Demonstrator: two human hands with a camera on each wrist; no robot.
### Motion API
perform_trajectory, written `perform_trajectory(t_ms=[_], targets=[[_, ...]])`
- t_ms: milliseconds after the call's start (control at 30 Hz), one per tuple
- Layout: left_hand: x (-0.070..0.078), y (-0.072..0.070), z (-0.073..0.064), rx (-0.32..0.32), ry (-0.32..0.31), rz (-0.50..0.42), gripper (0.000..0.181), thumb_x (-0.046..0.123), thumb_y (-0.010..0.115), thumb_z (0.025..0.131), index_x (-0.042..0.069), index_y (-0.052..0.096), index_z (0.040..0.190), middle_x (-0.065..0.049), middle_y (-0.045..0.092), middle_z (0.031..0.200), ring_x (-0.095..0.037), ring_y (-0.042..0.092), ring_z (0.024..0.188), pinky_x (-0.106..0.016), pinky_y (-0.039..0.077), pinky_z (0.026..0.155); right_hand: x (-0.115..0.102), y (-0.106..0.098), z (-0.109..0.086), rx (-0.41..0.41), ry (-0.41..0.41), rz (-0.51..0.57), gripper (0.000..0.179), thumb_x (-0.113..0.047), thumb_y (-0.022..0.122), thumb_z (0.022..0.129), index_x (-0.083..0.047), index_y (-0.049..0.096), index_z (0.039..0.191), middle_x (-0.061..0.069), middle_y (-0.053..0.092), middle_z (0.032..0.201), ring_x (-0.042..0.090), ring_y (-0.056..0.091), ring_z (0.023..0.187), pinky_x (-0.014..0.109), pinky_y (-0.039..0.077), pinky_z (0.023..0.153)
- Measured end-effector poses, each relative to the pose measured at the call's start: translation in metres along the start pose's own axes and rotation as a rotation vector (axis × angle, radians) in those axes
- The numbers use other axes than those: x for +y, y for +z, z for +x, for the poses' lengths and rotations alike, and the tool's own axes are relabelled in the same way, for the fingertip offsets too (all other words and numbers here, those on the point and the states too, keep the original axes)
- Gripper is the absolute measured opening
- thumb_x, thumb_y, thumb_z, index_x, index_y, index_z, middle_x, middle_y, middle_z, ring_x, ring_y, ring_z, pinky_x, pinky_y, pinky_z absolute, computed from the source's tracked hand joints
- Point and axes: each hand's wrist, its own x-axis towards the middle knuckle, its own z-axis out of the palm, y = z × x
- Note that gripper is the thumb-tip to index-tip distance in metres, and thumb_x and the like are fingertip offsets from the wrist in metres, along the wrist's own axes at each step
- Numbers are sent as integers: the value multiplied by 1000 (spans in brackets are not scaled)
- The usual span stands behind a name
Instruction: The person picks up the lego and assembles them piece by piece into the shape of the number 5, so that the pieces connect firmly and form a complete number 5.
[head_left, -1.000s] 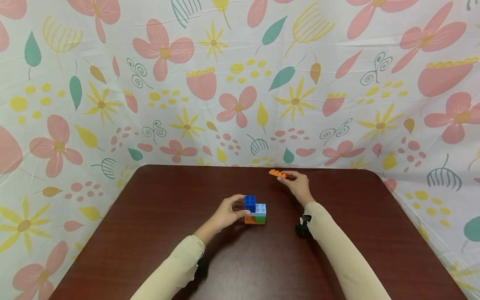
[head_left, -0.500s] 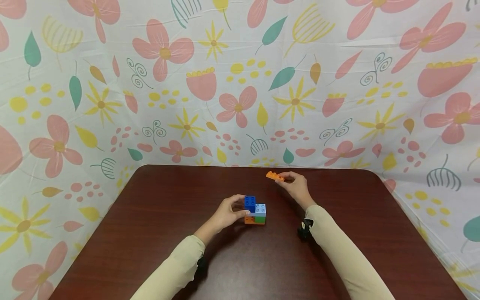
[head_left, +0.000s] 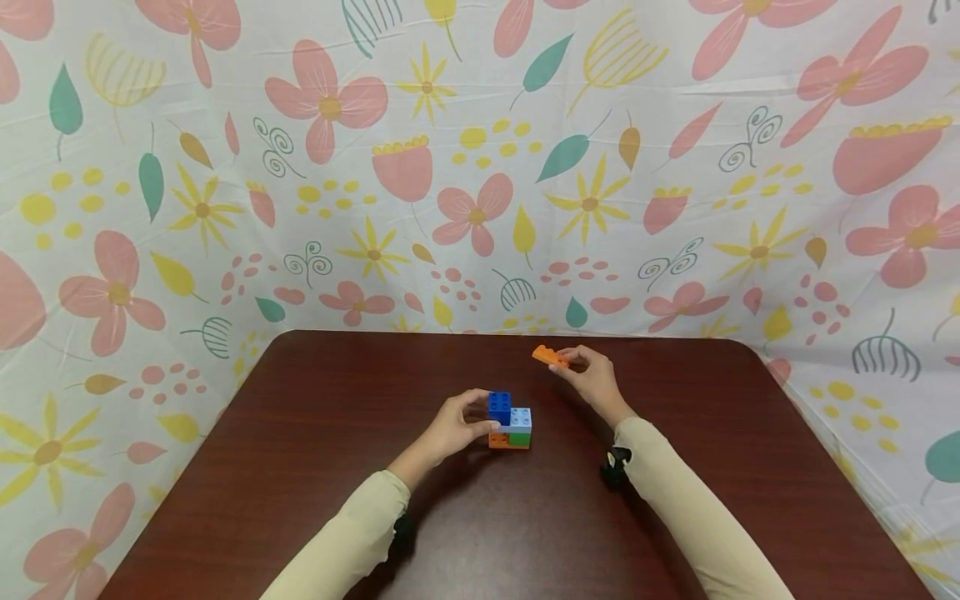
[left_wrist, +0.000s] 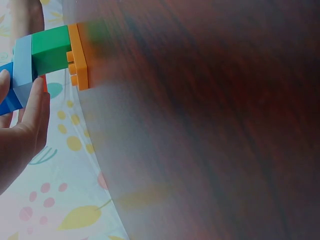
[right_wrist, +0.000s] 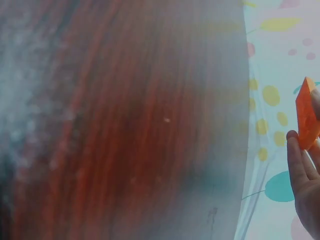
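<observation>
A small stack of toy building bricks stands on the table in the middle of the head view. Its dark blue brick [head_left: 499, 406] sits on a light blue brick [head_left: 521, 417]. Below come a green brick [left_wrist: 51, 49] and an orange base plate [left_wrist: 78, 57], clearest in the left wrist view. My left hand [head_left: 455, 423] grips the stack from the left, thumb and fingers at the blue bricks. Farther back on the right, my right hand [head_left: 594, 379] pinches a flat orange brick [head_left: 550, 357] by one end, apart from the stack. In the right wrist view that orange brick [right_wrist: 305, 112] is tilted.
The dark brown table [head_left: 337, 383] has rounded far corners. A flowered cloth [head_left: 480, 167] hangs behind it and along both sides. Dark straps [head_left: 615, 468] show at the sleeve cuffs.
My right hand has moved slightly left, and the flat orange brick has turned and tilted in its fingers. My left hand and the stack have stayed put.
</observation>
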Motion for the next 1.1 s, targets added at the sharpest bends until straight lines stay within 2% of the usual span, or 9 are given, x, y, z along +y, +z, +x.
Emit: perform_trajectory(t_ms=[133,300,367,633,900,1100], targets=[[4,0,-1,0,-8,13,44,2,69,87,0,55,129,-20,57,124,-36,60,107,-36,55,78,-1,-1,-1,0,-6,-7,27,-24,76,83,-8,67,102,11,68,108,25,65,92,40,54,80],[24,-1,-9,-6,-1,29,43,-2,66,88,-6,53,128,-25,55,124,-42,58,108,-39,55,78,-4,-3,-4,-4,-27,-26,28,-25,75,84,-12,69,108,10,69,105,24,63,89,39,53,78],[26,-1,-10,-12,1,29,42,-3,66,88,-7,53,128,-26,56,123,-43,57,108,-39,55,79,-5,-4,-5,-6,-35,-27,28,-25,75,85,-12,70,109,10,68,106,24,62,91,40,52,80],[4,0,-4,-19,-11,23,44,4,68,89,1,54,130,-18,58,122,-35,59,108,-35,55,79,-9,-4,-12,1,-74,-36,28,-27,73,86,-12,70,110,8,67,107,23,62,93,42,52,82],[2,-1,-3,-30,-11,17,45,7,70,88,2,55,130,-16,58,123,-33,59,108,-34,54,79,-16,-8,-16,-3,-127,-30,29,-27,73,87,-12,69,111,7,67,108,22,62,93,44,52,82],[2,-1,-2,-13,5,18,47,5,70,87,-2,54,130,-21,56,126,-35,59,107,-36,54,79,-22,-11,-20,-15,-140,-22,30,-27,72,88,-11,68,113,6,66,109,20,60,93,45,52,84]])
